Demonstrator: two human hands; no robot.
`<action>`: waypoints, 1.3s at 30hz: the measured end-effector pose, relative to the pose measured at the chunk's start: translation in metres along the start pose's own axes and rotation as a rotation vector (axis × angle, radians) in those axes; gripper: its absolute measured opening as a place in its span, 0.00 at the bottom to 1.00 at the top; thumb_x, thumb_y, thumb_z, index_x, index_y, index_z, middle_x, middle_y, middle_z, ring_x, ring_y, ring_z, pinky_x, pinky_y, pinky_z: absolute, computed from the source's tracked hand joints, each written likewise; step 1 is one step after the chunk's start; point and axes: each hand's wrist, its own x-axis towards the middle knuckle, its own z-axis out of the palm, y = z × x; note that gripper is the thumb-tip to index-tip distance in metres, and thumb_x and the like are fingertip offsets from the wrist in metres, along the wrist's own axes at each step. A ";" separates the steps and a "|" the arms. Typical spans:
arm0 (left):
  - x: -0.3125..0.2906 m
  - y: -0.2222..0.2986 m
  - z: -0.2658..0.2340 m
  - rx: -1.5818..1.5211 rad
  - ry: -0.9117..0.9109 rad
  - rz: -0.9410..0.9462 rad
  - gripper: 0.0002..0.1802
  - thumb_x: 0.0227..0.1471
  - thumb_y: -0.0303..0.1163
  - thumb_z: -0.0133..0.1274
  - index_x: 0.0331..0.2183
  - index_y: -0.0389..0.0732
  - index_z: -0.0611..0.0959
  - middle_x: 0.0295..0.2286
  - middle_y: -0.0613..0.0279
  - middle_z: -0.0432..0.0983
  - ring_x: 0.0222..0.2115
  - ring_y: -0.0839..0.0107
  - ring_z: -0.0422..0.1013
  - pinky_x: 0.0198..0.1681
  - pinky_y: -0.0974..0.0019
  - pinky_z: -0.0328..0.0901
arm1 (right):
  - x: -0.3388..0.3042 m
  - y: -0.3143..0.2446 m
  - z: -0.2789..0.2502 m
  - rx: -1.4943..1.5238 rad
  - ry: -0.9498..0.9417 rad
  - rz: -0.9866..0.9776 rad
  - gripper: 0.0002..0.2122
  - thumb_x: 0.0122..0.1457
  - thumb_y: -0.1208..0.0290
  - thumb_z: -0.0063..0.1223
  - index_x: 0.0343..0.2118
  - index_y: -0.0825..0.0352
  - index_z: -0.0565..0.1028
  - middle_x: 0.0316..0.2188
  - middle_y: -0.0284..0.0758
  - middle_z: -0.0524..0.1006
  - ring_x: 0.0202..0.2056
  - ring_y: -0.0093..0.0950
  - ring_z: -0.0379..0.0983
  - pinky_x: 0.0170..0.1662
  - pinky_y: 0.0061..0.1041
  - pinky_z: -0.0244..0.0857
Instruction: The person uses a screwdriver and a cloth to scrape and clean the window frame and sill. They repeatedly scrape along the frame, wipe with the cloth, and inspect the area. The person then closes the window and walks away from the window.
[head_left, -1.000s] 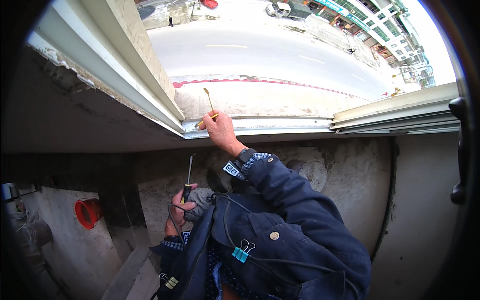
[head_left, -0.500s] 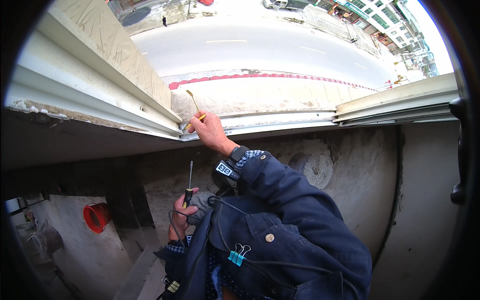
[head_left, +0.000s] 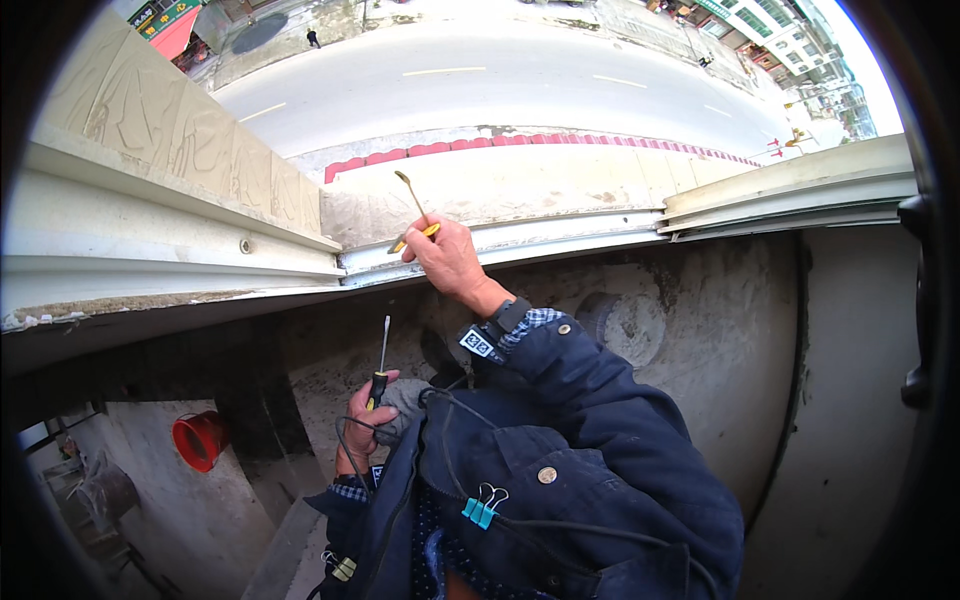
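My right hand (head_left: 452,265) is closed on a slim yellow tool (head_left: 414,200) with a thin shank and a flattened, bent tip that points up and outward. Its exact kind I cannot make out. That hand is over the white window track (head_left: 500,245), just right of the corner where the track meets the left frame. Low in front of the jacket, my left hand (head_left: 362,428) grips a screwdriver (head_left: 379,385) with a black and yellow handle, blade upward. A bunched grey cloth or glove (head_left: 402,405) lies against the same hand.
A white frame (head_left: 170,250) runs along the left, and sliding frames (head_left: 790,195) stand at the right. Beyond the ledge (head_left: 490,200) the street (head_left: 520,85) lies far below. A red bucket (head_left: 201,441) sits at lower left. Cords with a teal clip (head_left: 480,513) cross my jacket.
My right hand, with the yellow tool, has shifted slightly right, away from the frame corner. The view has turned a little. My left hand keeps hold of the screwdriver.
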 end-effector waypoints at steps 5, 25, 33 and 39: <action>0.006 0.001 0.006 -0.008 -0.001 0.008 0.40 0.39 0.23 0.57 0.59 0.31 0.73 0.44 0.53 0.80 0.43 0.64 0.77 0.53 0.64 0.70 | -0.020 -0.011 -0.073 -0.326 0.075 0.169 0.13 0.61 0.63 0.51 0.30 0.70 0.78 0.22 0.44 0.82 0.27 0.38 0.82 0.35 0.34 0.74; -0.001 0.003 0.017 0.080 0.057 0.009 0.40 0.37 0.25 0.59 0.58 0.31 0.76 0.37 0.64 0.78 0.35 0.75 0.75 0.44 0.73 0.69 | -0.025 -0.023 -0.053 -0.859 0.098 0.183 0.17 0.65 0.59 0.48 0.32 0.70 0.79 0.28 0.54 0.81 0.33 0.54 0.80 0.41 0.51 0.72; -0.001 0.002 0.012 0.095 0.038 0.006 0.41 0.38 0.25 0.60 0.58 0.32 0.76 0.36 0.67 0.77 0.34 0.77 0.73 0.43 0.75 0.67 | -0.023 0.012 0.026 -0.419 -0.047 0.084 0.17 0.67 0.59 0.50 0.33 0.72 0.77 0.24 0.51 0.80 0.31 0.51 0.80 0.39 0.44 0.74; -0.003 0.004 0.007 0.062 0.014 0.006 0.40 0.37 0.24 0.60 0.58 0.32 0.76 0.44 0.61 0.78 0.41 0.71 0.75 0.52 0.70 0.68 | -0.026 0.002 -0.017 -0.370 0.123 0.054 0.16 0.67 0.60 0.52 0.33 0.71 0.78 0.22 0.39 0.83 0.28 0.34 0.83 0.36 0.31 0.75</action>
